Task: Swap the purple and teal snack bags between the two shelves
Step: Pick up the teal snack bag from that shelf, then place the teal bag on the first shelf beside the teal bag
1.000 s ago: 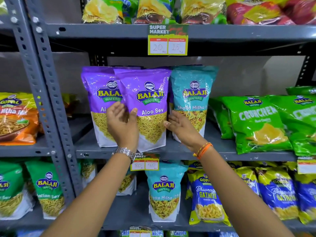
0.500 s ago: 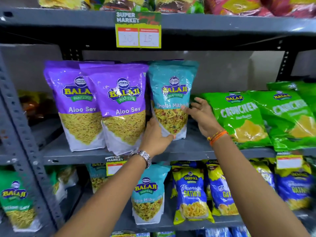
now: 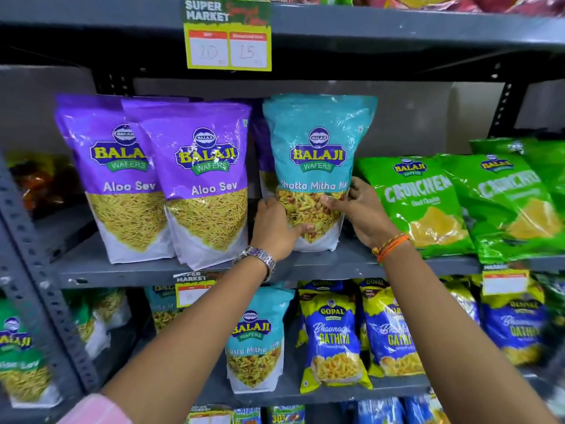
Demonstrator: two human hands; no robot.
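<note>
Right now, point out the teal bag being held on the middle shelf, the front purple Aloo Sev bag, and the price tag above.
teal Khatta Mitha bag (image 3: 318, 142), head view, upper front by the logo.
front purple Aloo Sev bag (image 3: 208, 166), head view, logo.
yellow-bordered price tag (image 3: 227, 41), head view, centre.

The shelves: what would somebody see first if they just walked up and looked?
Probably the teal snack bag standing upright on the middle shelf, with the left hand and right hand gripping its lower sides. Next, two purple snack bags just left of it and bright green bags on its right.
</note>
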